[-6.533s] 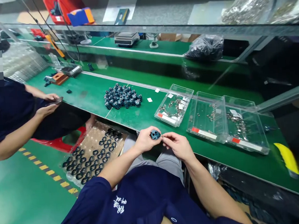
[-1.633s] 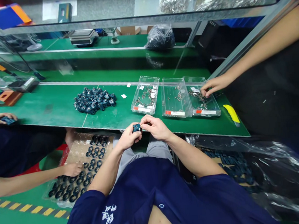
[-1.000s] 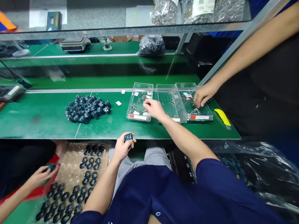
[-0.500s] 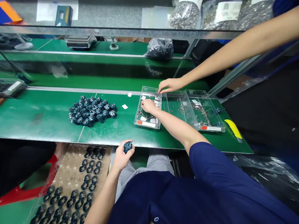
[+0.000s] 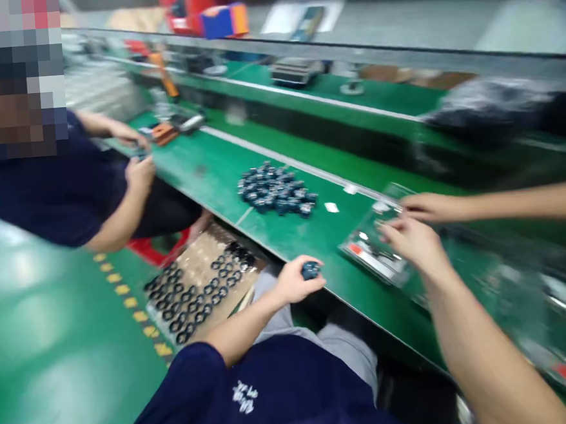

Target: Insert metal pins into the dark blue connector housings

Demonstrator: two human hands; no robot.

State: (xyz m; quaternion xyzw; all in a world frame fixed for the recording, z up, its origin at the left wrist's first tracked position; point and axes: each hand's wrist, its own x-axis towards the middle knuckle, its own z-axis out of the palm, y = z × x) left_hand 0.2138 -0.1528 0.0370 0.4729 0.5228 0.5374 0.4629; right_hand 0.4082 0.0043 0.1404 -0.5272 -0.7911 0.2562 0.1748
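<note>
- The green workbench (image 5: 203,172) runs diagonally across the view, from upper left to lower right, with a long pale rail along its far side; its near edge passes just in front of the person's lap.
- A second green bench (image 5: 352,91) lies beyond the workbench, with a digital scale (image 5: 296,72) on it; a dark bagged mass (image 5: 489,107) further right on that side is too blurred to make out.
- On the floor side of the workbench, a seated co-worker in a navy shirt (image 5: 53,189) is at the left, both hands (image 5: 139,173) close to its near edge and around a small dark object.
- Just below the near edge, a clear blister tray (image 5: 196,289) holds rows of dark rings, beside a red stool (image 5: 158,246).
- On the workbench, a loose heap of dark blue parts (image 5: 274,190) has bare, smooth green surface on all sides.
- Toward the right end of the workbench, a clear plastic tray (image 5: 373,248) with a red-marked label is partly covered by hands; further trays (image 5: 521,292) blur past the frame edge.
- The person's left hand (image 5: 295,283), off the workbench edge, curls its fingers around one knobbly dark blue part (image 5: 310,270).
- The person's right hand (image 5: 414,245) hangs over the clear plastic tray, fingers loosely spread; blur hides whether they hold anything.
- A second co-worker's hand (image 5: 430,207) reaches in from the right, just above it.
</note>
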